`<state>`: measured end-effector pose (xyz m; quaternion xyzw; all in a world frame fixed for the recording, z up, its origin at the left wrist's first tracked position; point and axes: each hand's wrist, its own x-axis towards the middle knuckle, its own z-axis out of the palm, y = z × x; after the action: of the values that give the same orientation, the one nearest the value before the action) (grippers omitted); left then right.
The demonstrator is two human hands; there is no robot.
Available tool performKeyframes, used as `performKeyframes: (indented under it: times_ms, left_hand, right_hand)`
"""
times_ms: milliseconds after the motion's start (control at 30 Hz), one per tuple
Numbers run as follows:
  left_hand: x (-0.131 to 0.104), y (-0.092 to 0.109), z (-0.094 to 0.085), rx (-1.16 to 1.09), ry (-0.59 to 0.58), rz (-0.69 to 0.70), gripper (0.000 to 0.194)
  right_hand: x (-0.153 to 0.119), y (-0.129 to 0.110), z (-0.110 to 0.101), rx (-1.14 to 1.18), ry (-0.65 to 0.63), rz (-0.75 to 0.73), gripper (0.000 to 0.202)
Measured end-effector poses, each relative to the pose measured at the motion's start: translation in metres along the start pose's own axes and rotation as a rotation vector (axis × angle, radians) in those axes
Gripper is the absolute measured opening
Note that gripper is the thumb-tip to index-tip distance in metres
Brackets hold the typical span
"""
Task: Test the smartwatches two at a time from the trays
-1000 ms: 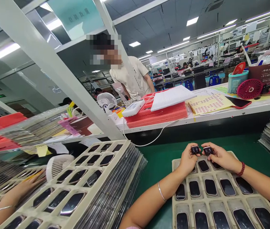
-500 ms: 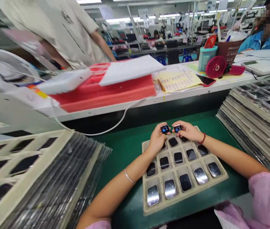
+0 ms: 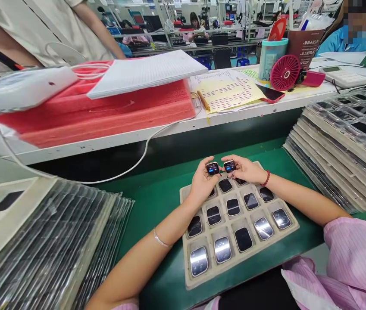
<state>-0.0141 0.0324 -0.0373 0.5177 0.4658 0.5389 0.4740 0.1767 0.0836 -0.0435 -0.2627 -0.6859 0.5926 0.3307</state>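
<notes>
Left hand: while I follow this from my end, the left hand [image 3: 201,178] has thumb and fingers closed around the edges of a lit watch [image 3: 213,168], screen tipped toward my camera.
Right hand: same deal, the right hand [image 3: 245,169] grips a second watch [image 3: 229,166] by its edges, thumb underneath. Blue patch on both screens; the text is too tiny for me to read.
Gap: the two sit side by side with a thin space between, above the tray's far edge.
Tray: beige tray [image 3: 189,280] on the green table [image 3: 157,189], a bit askew, close to the table's near edge. Five dark-screened watches [image 3: 243,239] fill its near row, five more the next; I can't count those around the hands. Some are throwing glare.
Wrists: silver bangle [image 3: 160,239] left, red bracelet [image 3: 265,178] right.
Stacks: left stack [image 3: 56,241] by the table's left edge, clear plastic rims showing; right stack [image 3: 325,159] by its right edge, dark screens on top.
Shelf: white shelf [image 3: 250,110] along the table's far edge, carrying red foam [image 3: 170,101] with a paper pad [image 3: 150,71] on it, then yellow sheet [image 3: 231,92], phone [image 3: 271,94], pink fan [image 3: 285,72]. A white cable [image 3: 145,148] droops off its front.
People: cream shirt [image 3: 56,34] behind the foam, someone in blue [image 3: 338,43] beyond the shelf's right end.
</notes>
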Motion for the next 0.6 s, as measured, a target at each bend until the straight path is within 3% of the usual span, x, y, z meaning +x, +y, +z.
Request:
performKeyframes:
  times_ms: [67, 200, 333, 433, 533, 600]
  left_hand:
    - [-0.0001, -0.0004, -0.0008, -0.005, -0.006, -0.008, 0.069]
    - [-0.0004, 0.0000, -0.0028, 0.024, 0.000, -0.053, 0.044]
    - [-0.0011, 0.0005, -0.0030, 0.007, 0.033, -0.058, 0.048]
    - [-0.0015, 0.0010, -0.0026, 0.008, 0.004, -0.060, 0.064]
    - [-0.0018, 0.0024, -0.0028, 0.024, -0.006, -0.047, 0.041]
    - [-0.0020, 0.0036, -0.0028, 0.022, 0.015, -0.046, 0.037]
  right_hand:
    - [-0.0002, -0.0002, -0.0004, -0.012, 0.000, 0.025, 0.054]
    - [0.0007, -0.0012, -0.0025, 0.037, 0.015, 0.098, 0.027]
    - [0.0016, -0.0039, -0.0033, 0.081, 0.072, 0.075, 0.029]
    - [0.0013, -0.0052, -0.0026, 0.033, 0.084, 0.040, 0.045]
    - [0.0009, -0.0051, -0.0027, 0.045, 0.046, 0.060, 0.028]
    - [0.0011, -0.0047, -0.0034, 0.085, 0.042, 0.071, 0.025]
